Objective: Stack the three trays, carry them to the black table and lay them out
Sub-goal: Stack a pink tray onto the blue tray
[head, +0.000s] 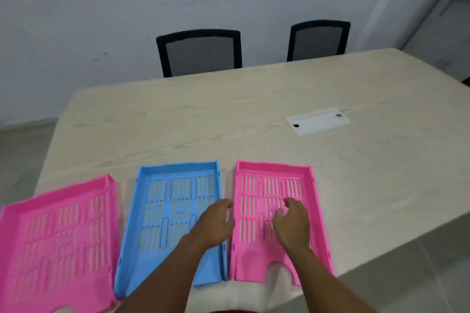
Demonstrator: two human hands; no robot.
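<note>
Three slotted plastic trays lie side by side along the near edge of a light wooden table. A pink tray is at the left, a blue tray in the middle, and a second pink tray at the right. My left hand hovers over the gap between the blue tray and the right pink tray, fingers apart near the pink tray's left wall. My right hand is over the floor of the right pink tray, fingers curled loosely and holding nothing.
A white cable hatch is set in the table top at the right. Two black mesh office chairs stand behind the far edge against a grey wall. Floor shows to the left and right of the table.
</note>
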